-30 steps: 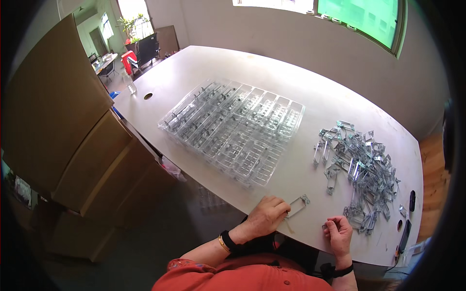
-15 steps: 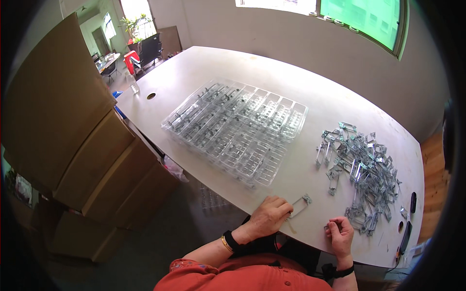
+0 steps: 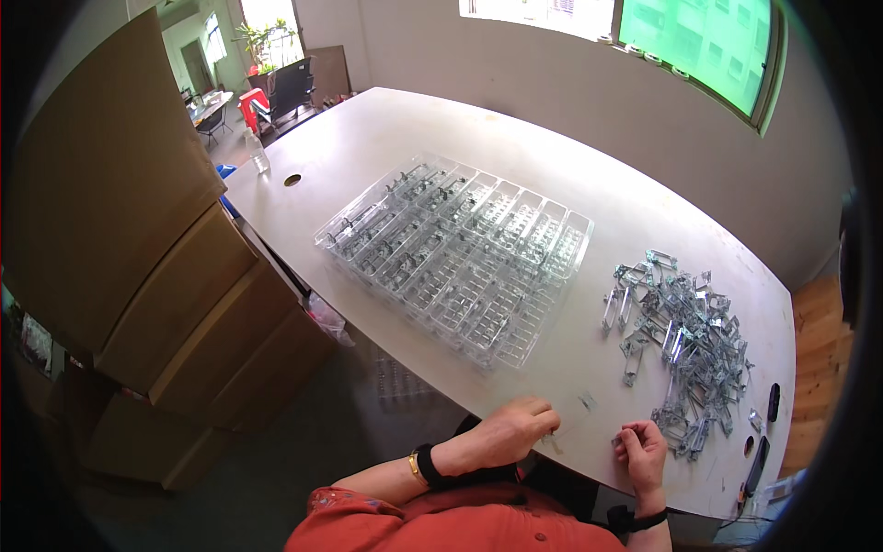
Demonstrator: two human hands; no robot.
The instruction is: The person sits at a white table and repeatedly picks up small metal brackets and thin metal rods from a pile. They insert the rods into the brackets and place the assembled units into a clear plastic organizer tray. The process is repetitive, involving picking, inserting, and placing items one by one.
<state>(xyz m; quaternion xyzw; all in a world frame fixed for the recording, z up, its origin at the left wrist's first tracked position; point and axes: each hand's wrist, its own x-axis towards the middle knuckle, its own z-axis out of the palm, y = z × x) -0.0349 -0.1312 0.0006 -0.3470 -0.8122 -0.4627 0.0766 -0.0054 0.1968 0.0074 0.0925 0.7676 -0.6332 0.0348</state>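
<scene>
**Both hands at near table edge, small metal part between them**

Left hand point(image 3: 510, 432) sits low-centre of frame at the table's near edge, fingers curled in, thumb & fingertips pinched together at its right side. Looks like it grips smth thin there, but too small/blurred to tell what. Right hand point(image 3: 641, 451) is lower right of centre, also on the near edge, fingers curled loosely inward; can't tell if it holds anything. Black band on each wrist, plus a gold bracelet on the left one.

Small metal clip point(image 3: 586, 399) lies on the white table point(image 3: 460, 129) between the two hands, slightly above them, touching neither as far as visible.

Pile of metal clips point(image 3: 685, 345) spreads over right side of frame, from mid-right down to just beside the right hand; loose, tangled, silver-grey.

Clear plastic compartment tray point(image 3: 455, 258) fills centre of frame, well apart from both hands, set at an angle; many of its slots hold metal parts, esp. the upper-left rows.

Stacked cardboard boxes point(image 3: 120, 239) take up left of frame, beside the table. Small clear bottle point(image 3: 258, 151) stands near table's upper-left corner. Dark slim objects point(image 3: 765, 432) lie at lower right by the table edge. Windows along the top
</scene>
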